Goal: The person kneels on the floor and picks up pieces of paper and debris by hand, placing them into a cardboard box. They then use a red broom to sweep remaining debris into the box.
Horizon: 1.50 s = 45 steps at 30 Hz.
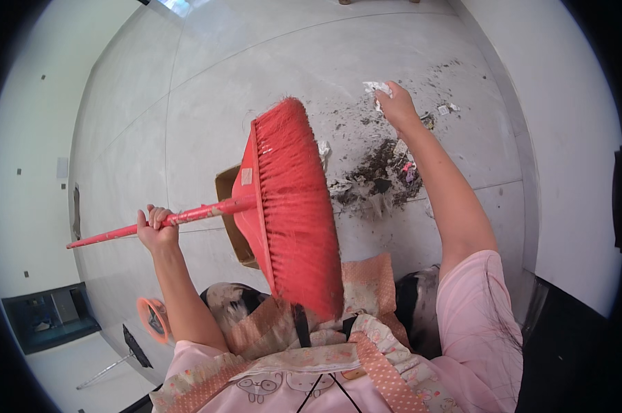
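Observation:
My left hand [157, 227] is closed around the red handle of a broom [300, 206], whose wide red bristle head is raised in front of my body. At the upper right, my right hand [397, 106] grips a piece of crumpled white paper [377, 89] above the grey floor. Below that hand lies a pile of dark dirt [378, 168] mixed with paper scraps and plastic. Another white scrap [323, 151] lies beside the bristles. Behind the broom head is a cardboard box [228, 178], partly hidden.
An orange basket [154, 320] stands at the lower left, near a dark flat tool head [136, 347] with a metal pole. Small paper bits [443, 110] and dirt are scattered towards the right wall [564, 155]. A pale wall runs along the left.

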### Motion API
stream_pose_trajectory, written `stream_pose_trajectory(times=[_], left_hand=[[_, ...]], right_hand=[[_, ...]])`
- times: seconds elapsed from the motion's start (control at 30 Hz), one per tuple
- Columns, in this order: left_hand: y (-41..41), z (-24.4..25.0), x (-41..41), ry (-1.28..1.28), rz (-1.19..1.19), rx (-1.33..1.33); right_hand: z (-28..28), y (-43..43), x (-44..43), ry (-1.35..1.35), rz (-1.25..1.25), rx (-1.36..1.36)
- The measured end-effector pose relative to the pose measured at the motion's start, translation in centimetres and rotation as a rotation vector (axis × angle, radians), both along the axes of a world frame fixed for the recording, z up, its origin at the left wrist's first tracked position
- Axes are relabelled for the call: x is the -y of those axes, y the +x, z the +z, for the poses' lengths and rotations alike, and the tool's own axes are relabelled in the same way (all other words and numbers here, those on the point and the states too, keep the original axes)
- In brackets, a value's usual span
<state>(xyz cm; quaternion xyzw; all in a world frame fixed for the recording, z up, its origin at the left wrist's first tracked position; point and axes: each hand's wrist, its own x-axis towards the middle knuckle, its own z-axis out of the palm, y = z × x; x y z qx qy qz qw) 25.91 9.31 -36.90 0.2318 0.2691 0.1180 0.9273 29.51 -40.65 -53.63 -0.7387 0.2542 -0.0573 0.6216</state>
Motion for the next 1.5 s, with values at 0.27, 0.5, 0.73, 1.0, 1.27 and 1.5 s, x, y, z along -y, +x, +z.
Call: stream_pose_trajectory(times=[0.27,0.5,0.73,1.0,1.27,1.5], left_hand=[[0.4,0.8,1.0,0.157,0.154,-0.012],[0.5,0.5,0.6,0.174,0.181,0.006],[0.6,0.6,1.4,0.224,0.204,-0.023],[0.6,-0.4,-0.5,0.126,0.265,-0.062],[1.2,-0.2,-3.0,0.095,0.432,-0.037],[1.2,0.1,-4.1,0.151,0.486,-0.064]], right_hand=[[11.9,-1.3,-5.3,0.237,0.443,0.149],[14.9,-3.0,-8.7,0.204,0.598,0.344],[17.0,-5.3,-13.1,-0.307,0.627,0.685],[11.8,-3.6,-12.2,-0.607,0.678,0.419],[12.7,-3.1,-8.2,0.053,0.375,0.155],[16.7,-5.3,-11.0,0.006,0.526,0.458]])
